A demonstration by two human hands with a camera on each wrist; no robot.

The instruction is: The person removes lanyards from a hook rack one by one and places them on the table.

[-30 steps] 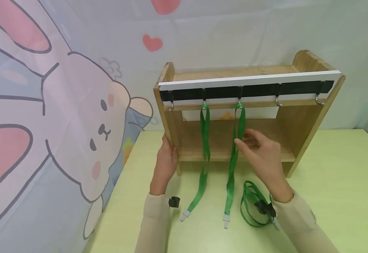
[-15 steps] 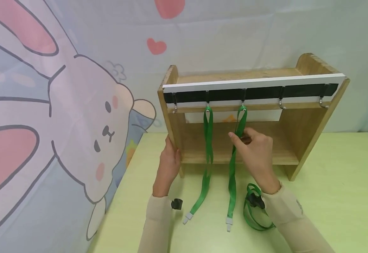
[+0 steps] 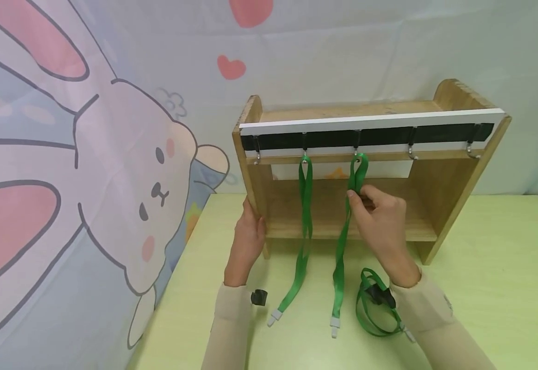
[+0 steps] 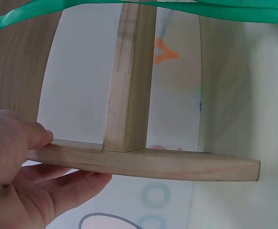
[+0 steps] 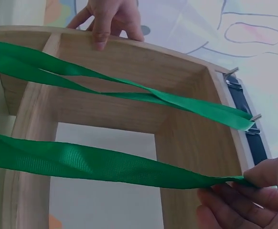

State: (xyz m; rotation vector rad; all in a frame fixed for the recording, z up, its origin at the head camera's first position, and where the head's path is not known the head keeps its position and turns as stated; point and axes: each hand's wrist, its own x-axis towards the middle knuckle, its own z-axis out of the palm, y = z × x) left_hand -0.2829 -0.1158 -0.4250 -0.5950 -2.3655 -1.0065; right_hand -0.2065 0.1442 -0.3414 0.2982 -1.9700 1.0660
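Observation:
My right hand (image 3: 382, 221) pinches a green lanyard (image 3: 340, 257) just below its top loop, between thumb and fingers. That loop is at the middle hook (image 3: 356, 150) of the rack, and its pale clip (image 3: 335, 322) dangles at the bottom. A second green lanyard (image 3: 306, 205) hangs from the hook to the left. My left hand (image 3: 246, 244) grips the left side panel (image 4: 177, 164) of a small wooden shelf (image 3: 403, 208), thumb on the inner side and fingers outside. In the right wrist view, the pinched strap (image 5: 105, 164) runs taut toward the fingertips (image 5: 258, 174).
A third green lanyard (image 3: 359, 308) lies coiled on the pale table (image 3: 496, 288), beneath my right wrist. Bare metal hooks (image 3: 411, 151) show at the right and far left of the black strip (image 3: 384, 135). A printed cloth (image 3: 324, 56) stands behind the shelf.
My right hand has moved from beside the middle lanyard to pinching it. The lanyard's upper loop has shifted a little to the right. My left hand keeps its grip on the side panel.

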